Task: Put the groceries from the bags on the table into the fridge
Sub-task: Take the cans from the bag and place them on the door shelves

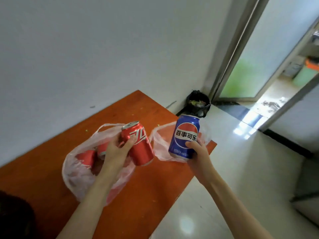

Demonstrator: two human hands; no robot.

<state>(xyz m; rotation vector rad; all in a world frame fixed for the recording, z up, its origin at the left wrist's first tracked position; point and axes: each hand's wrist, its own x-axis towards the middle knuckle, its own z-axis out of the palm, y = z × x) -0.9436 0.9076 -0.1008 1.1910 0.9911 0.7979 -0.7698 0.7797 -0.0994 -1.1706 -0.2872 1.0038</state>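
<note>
Overhead, a person holds a soft-drink can in each hand above an orange table (51, 169) pushed against a white wall (86, 49). At left, a thin clear plastic bag (72, 176) lies open on the tabletop with at least two more red cans (87, 158) showing through the film; the left forearm crosses over the bag's mouth and hides part of its contents. The left hand (117, 150) is wrapped around a red can (138, 144), thumb across its front, holding it tilted with its silver top pointing up and left, lifted just above the bag. Just beside it, a second plastic bag (160, 147) sits slack near the table's right edge, partly screened by a blue can (185, 137) bearing a red, white and blue round logo. The right hand (198, 152) grips that blue can from below and behind, thumb pressed on its front, keeping it nearly upright above the second bag and the table's corner. Small green specks dot the tabletop. Beyond the corner, a bin lined with a black bag (198, 104) stands on the glossy white tiled floor (224, 169) against the wall, beside a metal-framed glass door (250, 66) at right.
</note>
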